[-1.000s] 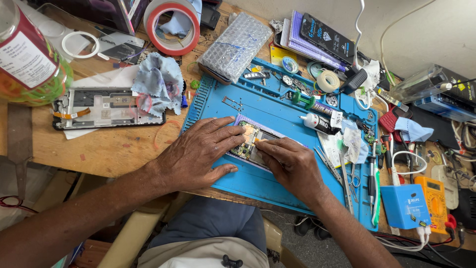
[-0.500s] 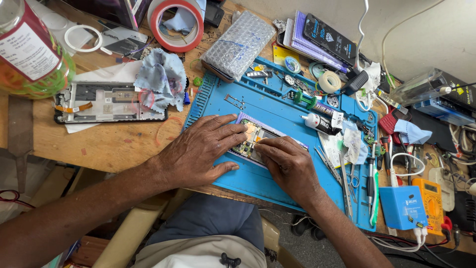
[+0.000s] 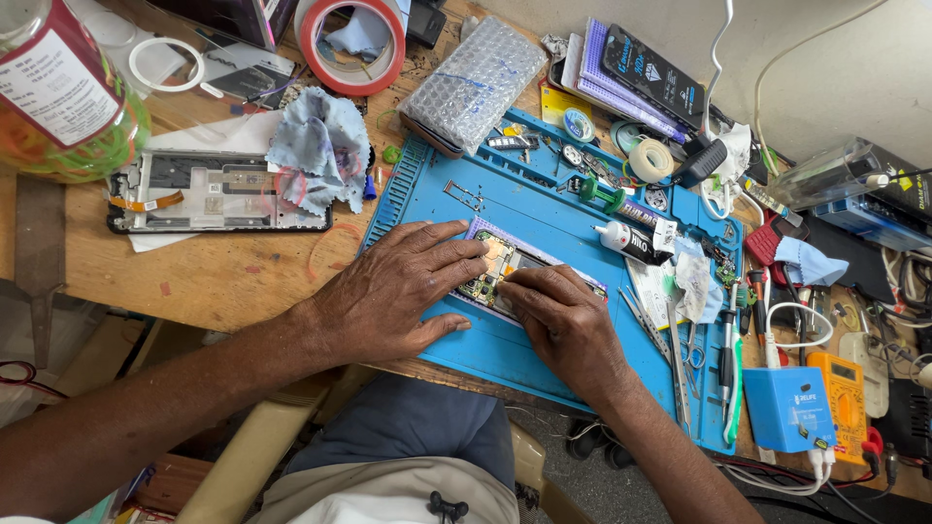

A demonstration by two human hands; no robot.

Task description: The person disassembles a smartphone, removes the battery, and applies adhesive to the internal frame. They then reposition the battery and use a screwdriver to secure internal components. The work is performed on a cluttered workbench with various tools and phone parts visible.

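A wooden workbench (image 3: 194,281), crowded with repair clutter, fills the view from above. On it lies a blue silicone repair mat (image 3: 544,213), its top-edge trays full of small screws and parts.

In the middle of the mat rests an opened smartphone (image 3: 510,267), its circuit board and gold-coloured shielding exposed. The person's left hand (image 3: 398,286) lies flat, fingers spread, pressing on the phone's left end to steady it; it grips nothing. The right hand (image 3: 563,320) is curled over the phone's middle, fingertips pinched down on the board. Whether they hold a small part or tool cannot be told.

Judging by this, the phone is already opened and the work is mid-way, inside the body. A separate phone frame (image 3: 209,191) with its orange flex cable lies well apart on bare wood to the left, partly under a crumpled blue cloth (image 3: 320,146).

Smaller items sit to the right: a glue tube (image 3: 631,240), tweezers (image 3: 646,320) and a yellow multimeter (image 3: 843,388).
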